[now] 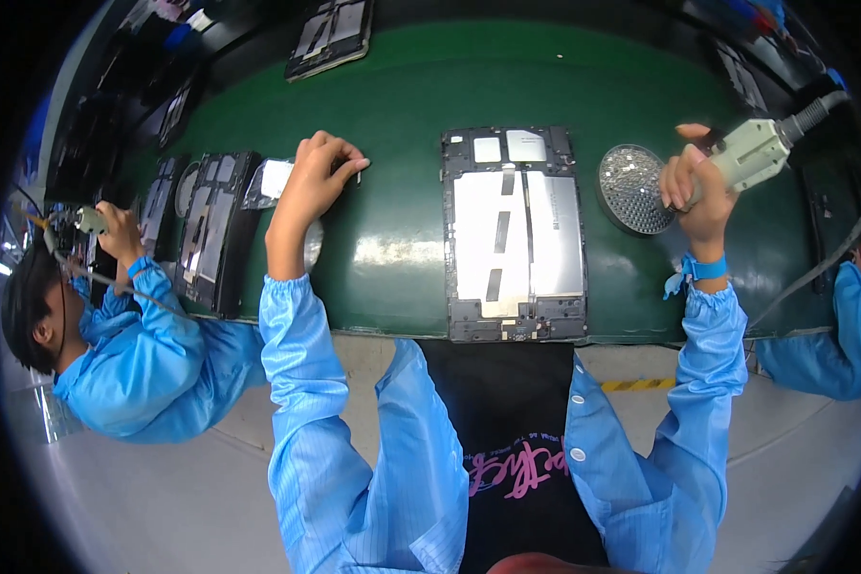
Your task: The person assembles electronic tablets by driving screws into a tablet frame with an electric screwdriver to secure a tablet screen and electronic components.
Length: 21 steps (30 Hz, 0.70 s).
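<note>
An opened tablet, with silver battery panels and black strips, lies flat on the green table in front of me. To its left, my left hand is raised over the table, thumb and forefinger pinched together. A tiny pale sliver shows at those fingertips, too small to name. My right hand grips a pale electric screwdriver near its front end. Its cable end points up and right; the tip is hidden behind my fingers. Beside that hand sits a round dish with a dotted grid surface.
At left a co-worker in blue holds a similar tool near stacked tablet units. A clear plastic bag lies behind my left wrist. Another tablet is at the far edge. A grey cable loops down on the right.
</note>
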{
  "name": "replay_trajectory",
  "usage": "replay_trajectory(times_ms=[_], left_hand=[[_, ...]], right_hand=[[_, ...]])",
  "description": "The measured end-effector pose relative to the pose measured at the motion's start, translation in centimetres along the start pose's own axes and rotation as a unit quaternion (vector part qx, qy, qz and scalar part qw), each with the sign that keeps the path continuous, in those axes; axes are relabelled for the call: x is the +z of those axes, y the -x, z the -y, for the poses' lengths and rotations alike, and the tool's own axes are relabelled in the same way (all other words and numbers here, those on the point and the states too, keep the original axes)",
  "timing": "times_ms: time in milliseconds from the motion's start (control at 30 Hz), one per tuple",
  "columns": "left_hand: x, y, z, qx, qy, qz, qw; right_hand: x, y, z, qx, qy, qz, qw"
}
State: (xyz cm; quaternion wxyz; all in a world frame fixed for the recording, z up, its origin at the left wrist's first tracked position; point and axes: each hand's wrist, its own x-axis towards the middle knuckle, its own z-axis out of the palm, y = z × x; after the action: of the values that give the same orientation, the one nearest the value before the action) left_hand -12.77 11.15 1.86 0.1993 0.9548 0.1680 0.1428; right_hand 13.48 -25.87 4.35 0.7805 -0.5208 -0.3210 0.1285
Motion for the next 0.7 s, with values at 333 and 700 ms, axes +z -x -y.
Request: replay_trajectory(times_ms=[333, 700], left_hand=[[-0.7, -5.4, -5.8, 0.223, 0.024, -0.199, 0.954], [6.1, -4.7, -5.5, 0.000, 0.323, -0.114, 0.939]], right_hand=[[-0.3, -0.1, 0.3, 0.010, -0.008, -0.003, 1.000], [-0.2, -0.1, 0.2, 0.016, -0.003, -0.012, 1.000]])
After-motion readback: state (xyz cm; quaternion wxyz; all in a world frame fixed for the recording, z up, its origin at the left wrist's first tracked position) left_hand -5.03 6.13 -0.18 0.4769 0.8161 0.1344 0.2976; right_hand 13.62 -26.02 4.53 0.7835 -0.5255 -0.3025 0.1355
